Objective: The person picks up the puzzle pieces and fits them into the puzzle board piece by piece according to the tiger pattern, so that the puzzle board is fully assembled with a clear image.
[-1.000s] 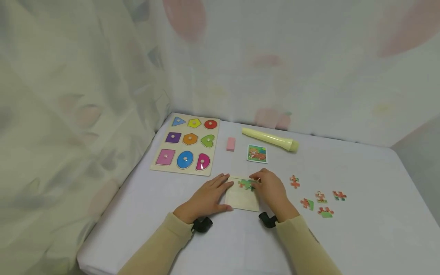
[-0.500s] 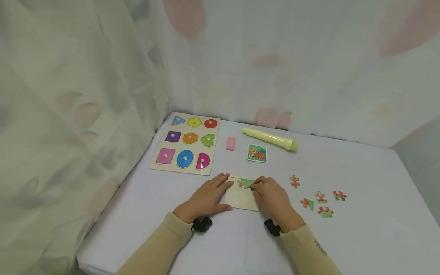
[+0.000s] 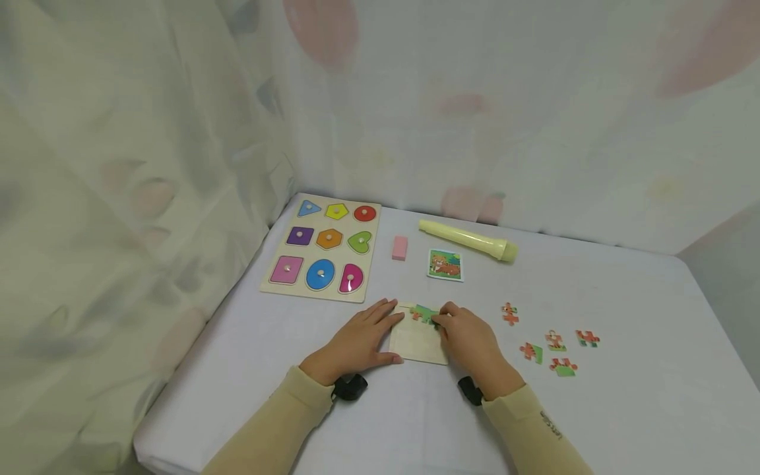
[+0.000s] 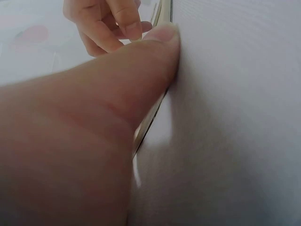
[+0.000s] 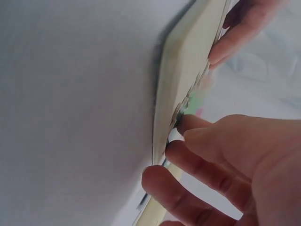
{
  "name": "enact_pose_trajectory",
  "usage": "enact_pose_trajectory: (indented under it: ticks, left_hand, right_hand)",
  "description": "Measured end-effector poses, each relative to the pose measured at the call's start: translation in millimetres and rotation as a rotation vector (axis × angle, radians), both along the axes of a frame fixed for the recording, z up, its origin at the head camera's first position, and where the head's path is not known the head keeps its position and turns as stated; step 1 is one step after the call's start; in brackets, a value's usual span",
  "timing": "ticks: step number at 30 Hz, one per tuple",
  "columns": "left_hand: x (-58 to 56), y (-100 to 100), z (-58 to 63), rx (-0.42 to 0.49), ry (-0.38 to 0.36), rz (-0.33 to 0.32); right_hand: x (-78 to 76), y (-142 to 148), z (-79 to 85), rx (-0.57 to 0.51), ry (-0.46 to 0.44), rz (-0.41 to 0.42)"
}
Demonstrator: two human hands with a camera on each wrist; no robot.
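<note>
My left hand point(image 3: 359, 336) lies with extended fingers along the left side of a small wooden puzzle board point(image 3: 418, 346), fingertips over its far left corner and thumb by the near left corner. Joined green and orange jigsaw pieces point(image 3: 423, 313) sit at the board's far edge, slightly askew. With thumb and forefinger my right hand point(image 3: 472, 340) pinches the right end of these pieces and covers part of them. In the right wrist view, the pieces' edges point(image 5: 181, 108) stand out from the board point(image 5: 188, 61) right by my thumb and forefinger.
Several loose jigsaw pieces point(image 3: 555, 340) lie to the right. Beyond the board are a picture card point(image 3: 445, 264), a pink block point(image 3: 400, 248) and a pale yellow toy microphone point(image 3: 466, 239). A knobbed shape puzzle point(image 3: 320, 248) lies back left, near the curtain point(image 3: 196, 251).
My right hand has shifted slightly, its fingers drawing together at the right end of the joined pieces. Those pieces have moved a little away from me and turned. My left hand stays put.
</note>
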State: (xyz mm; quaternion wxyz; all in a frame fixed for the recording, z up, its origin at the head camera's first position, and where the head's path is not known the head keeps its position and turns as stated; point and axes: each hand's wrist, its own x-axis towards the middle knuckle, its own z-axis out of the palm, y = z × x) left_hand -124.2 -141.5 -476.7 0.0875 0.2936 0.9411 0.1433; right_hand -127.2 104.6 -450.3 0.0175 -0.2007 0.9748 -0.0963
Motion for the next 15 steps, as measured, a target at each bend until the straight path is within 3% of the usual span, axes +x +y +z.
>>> enact_pose_trajectory:
  ticks: [6,15]
  left_hand:
    - [0.0,0.2,0.5,-0.011,-0.011,0.009]
    - [0.2,-0.2,0.4,0.000,-0.015,0.007]
  right_hand:
    - [0.5,-1.3,-0.1,0.021,0.006,0.013]
    - [-0.4,4.2,0.3,0.120,0.039,0.117]
